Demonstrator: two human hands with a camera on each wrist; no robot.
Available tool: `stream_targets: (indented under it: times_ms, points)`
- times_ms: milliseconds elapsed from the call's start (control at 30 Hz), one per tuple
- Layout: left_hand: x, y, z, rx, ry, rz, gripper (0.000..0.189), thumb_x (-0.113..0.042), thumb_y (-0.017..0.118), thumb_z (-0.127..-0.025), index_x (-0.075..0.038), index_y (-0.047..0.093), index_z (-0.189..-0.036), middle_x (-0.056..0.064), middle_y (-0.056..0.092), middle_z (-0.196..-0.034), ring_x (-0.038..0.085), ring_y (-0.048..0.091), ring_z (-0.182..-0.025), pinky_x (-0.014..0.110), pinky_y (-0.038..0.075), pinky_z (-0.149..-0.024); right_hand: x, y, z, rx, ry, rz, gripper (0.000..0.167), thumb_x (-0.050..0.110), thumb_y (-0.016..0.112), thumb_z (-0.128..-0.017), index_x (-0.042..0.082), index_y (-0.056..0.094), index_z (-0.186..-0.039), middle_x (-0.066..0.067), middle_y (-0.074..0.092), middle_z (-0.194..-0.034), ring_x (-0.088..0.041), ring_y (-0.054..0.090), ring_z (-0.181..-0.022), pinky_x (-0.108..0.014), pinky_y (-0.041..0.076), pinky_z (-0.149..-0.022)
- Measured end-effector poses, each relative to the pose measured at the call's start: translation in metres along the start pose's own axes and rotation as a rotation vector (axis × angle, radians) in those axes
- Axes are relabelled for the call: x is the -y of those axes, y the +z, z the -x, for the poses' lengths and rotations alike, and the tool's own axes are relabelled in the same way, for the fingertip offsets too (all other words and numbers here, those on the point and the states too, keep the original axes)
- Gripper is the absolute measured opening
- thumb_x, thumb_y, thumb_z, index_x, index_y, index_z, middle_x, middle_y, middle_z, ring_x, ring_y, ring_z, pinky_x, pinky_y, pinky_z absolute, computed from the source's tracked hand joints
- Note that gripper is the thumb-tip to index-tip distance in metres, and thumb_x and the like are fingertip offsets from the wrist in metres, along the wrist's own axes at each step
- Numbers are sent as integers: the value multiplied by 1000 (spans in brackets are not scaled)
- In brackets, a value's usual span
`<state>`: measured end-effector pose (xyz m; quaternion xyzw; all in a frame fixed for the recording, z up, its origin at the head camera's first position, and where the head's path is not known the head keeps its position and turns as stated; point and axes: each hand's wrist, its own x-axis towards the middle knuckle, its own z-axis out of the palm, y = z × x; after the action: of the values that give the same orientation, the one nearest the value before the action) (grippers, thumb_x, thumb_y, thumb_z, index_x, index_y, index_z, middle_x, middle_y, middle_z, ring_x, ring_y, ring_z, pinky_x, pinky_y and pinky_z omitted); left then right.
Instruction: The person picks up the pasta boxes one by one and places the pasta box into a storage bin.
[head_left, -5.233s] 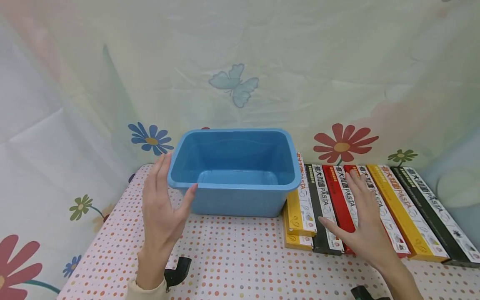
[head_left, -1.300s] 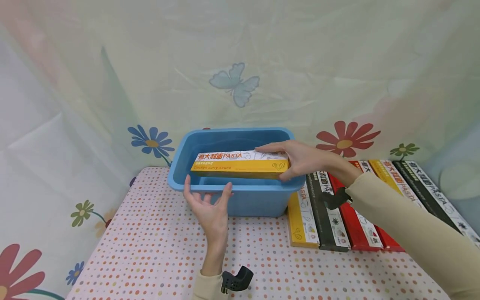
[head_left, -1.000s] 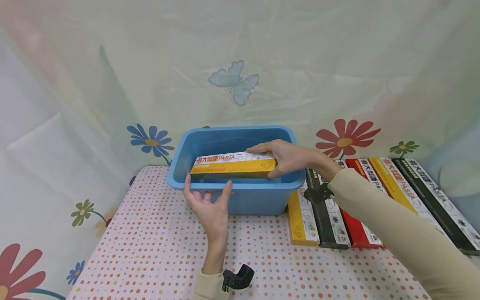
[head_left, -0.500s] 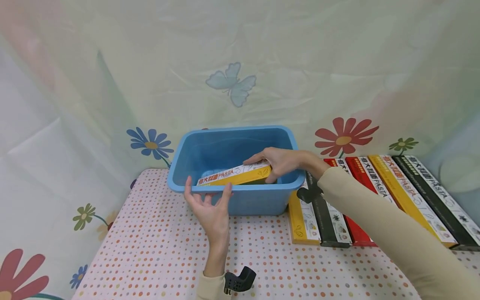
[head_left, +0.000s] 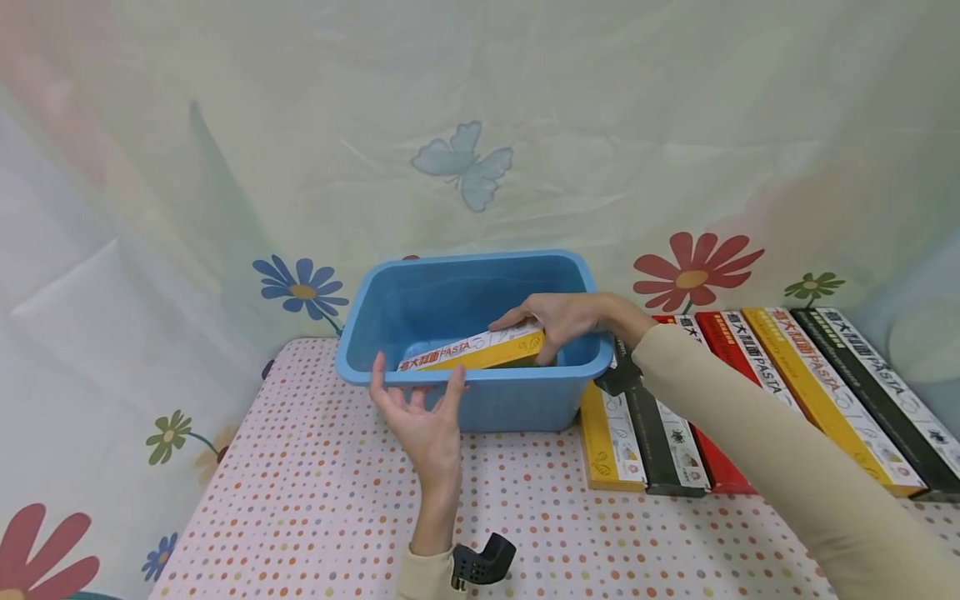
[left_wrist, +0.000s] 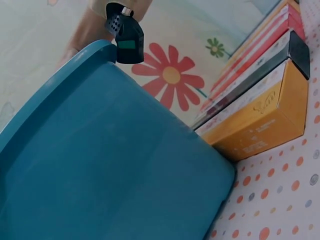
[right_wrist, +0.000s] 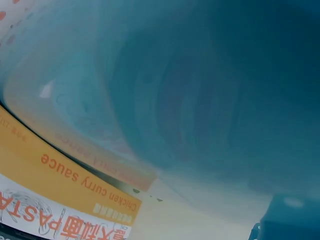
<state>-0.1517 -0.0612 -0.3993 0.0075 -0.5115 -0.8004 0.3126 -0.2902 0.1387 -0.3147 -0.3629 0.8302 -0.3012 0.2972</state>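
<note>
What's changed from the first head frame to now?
The right hand took the upper yellow pasta box from the stack beside the blue bin, moved it left and lowered it inside, where it slants, still held. The left hand shifted from the bin's left side to its front rim. Bin and remaining boxes look unmoved.

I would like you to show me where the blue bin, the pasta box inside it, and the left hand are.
Blue bin (head_left: 517, 405), head view: on its front wall.
Pasta box (head_left: 491, 354), head view: on its yellow part.
Left hand (head_left: 423, 428), head view: on the middle of the hand.
</note>
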Motion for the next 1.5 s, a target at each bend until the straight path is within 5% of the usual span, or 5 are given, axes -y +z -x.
stream_targets:
  times_ms: [533,900,1133,1267,1500]
  points:
    - [0,1,-1,1,7,-4,99,9,81,-84,-10,22,-161,16,45,-149,36,61,-112,43,67,-80,-2,-7,0,35,33,43,85,-1,82,-80,0,44,-156,-19,52,-153,-30,52,-123,-36,54,-102]
    - [0,1,1,0,4,2,98,6,82,-84,-12,23,-161,16,42,-151,40,60,-109,43,68,-79,-3,-7,1,47,36,57,87,0,83,-80,-1,43,-157,-19,52,-153,-31,52,-124,-40,56,-104]
    - [-1,2,2,3,3,24,99,8,82,-85,-11,22,-162,17,45,-148,41,61,-107,45,68,-79,-3,-5,2,63,-33,-19,76,-7,77,-85,-8,44,-153,-25,43,-160,-42,43,-147,-52,43,-120]
    - [-1,2,2,5,10,18,100,8,81,-85,-9,20,-162,19,49,-141,37,62,-102,45,68,-79,-1,-2,5,-28,-111,10,71,-3,77,-90,-9,44,-152,-27,43,-159,-43,40,-148,-55,37,-123]
    - [0,1,3,9,23,4,100,8,81,-85,-6,19,-163,19,49,-141,35,62,-102,44,68,-79,17,3,34,-361,-257,14,69,2,76,-94,-2,45,-155,-20,46,-159,-39,42,-148,-59,38,-122]
